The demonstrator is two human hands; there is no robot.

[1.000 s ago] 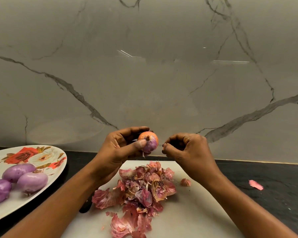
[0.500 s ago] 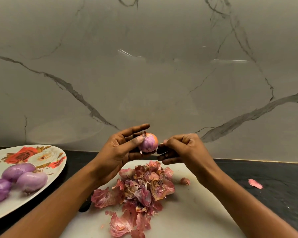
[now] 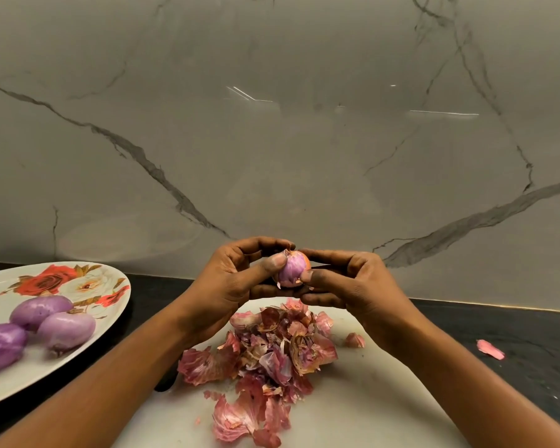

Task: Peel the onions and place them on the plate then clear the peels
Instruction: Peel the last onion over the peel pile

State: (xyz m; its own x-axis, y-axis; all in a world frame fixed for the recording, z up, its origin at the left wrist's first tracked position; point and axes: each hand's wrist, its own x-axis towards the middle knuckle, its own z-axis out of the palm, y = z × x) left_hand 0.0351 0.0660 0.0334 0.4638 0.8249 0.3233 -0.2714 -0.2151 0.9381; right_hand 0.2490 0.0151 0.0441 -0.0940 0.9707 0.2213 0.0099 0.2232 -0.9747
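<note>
Peeling step: left hand (image 3: 236,281) grip holds onion (image 3: 291,270), right hand (image 3: 353,286) pinches its clinging skin (image 3: 302,259); next, probably strip it off, then to plate (image 3: 123,297).

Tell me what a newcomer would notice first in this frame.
The left hand and right hand pinch a partly peeled onion at mid-frame, above a big pile of pink peels on the white board. At far left, three peeled onions lie on a flowered plate. One stray peel sits on the dark counter at right.
</note>
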